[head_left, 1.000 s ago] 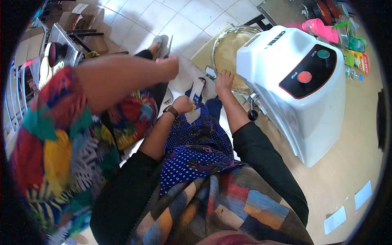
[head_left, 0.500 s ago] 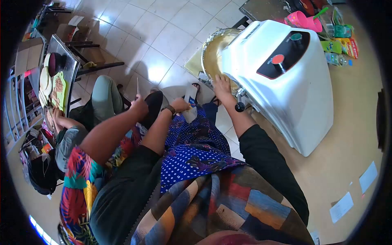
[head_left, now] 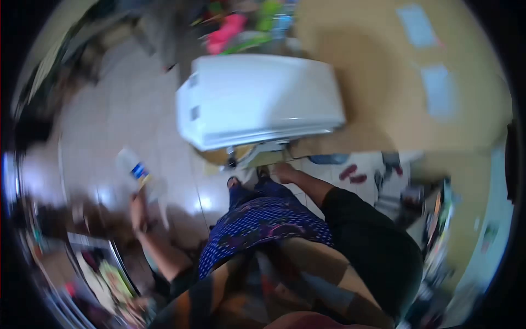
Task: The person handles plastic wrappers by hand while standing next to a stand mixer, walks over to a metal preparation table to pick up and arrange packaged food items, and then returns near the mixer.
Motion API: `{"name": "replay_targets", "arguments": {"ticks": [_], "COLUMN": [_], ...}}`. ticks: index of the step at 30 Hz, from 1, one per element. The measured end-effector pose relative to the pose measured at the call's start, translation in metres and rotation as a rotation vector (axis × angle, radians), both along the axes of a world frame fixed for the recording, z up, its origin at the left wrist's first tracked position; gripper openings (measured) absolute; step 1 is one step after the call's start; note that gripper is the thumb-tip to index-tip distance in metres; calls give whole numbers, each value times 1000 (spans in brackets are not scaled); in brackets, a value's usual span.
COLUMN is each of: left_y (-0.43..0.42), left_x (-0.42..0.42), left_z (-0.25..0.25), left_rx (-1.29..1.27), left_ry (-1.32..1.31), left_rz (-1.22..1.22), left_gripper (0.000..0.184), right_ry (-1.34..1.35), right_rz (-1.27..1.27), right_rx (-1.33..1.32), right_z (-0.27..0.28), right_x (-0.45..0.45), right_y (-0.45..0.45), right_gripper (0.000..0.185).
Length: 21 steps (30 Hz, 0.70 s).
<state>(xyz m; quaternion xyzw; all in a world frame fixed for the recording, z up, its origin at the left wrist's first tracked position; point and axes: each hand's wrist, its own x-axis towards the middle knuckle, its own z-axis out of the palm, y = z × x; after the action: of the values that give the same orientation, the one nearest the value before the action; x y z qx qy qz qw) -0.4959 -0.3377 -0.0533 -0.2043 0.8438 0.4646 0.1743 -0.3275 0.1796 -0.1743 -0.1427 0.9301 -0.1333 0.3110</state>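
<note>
We hold the pale piece [head_left: 130, 163] with its blue label out over the floor [head_left: 109, 120] on the left, our left hand [head_left: 138, 205] gripping its near end. Our right hand [head_left: 283, 172] is near the bowl [head_left: 216, 157]; blur keeps us from telling whether it is open or closed. Beyond stands the white mixer [head_left: 263, 101], beside pink cups [head_left: 226, 33] at the far side; two papers [head_left: 417, 26] lie far right on the table [head_left: 378, 129].

Machine [head_left: 263, 98] is showing wht; lap cloth [head_left: 268, 215] is showing blu w/ wht dots; R sleeve [head_left: 378, 247] is looking blk; held item [head_left: 134, 165] is showing whitish w/ blu patch.
</note>
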Motion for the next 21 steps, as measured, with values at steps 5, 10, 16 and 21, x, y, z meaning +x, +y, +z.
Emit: {"name": "replay_targets", "arguments": {"ticks": [5, 10, 16, 21], "left_y": [-20, 120, 285, 380], "left_x": [-80, -107, -42, 22], "left_z": [53, 163, 226, 214], "left_rx": [509, 691, 583, 708], "left_ry": [412, 411, 426, 126], "left_rz": [-104, -406, -895, -1306], "left_gripper": [44, 47, 46, 45], "right_ry": [204, 199, 184, 300], "right_rz": [-265, -548, -818, -1159], "right_rx": [-211, -318, -304, -424], "right_z": [-16, 14, 21, 38], "right_x": [25, 41, 101, 152], "right_y": [-21, -19, 7, 40], "right_gripper": [23, 38, 44, 36]}}
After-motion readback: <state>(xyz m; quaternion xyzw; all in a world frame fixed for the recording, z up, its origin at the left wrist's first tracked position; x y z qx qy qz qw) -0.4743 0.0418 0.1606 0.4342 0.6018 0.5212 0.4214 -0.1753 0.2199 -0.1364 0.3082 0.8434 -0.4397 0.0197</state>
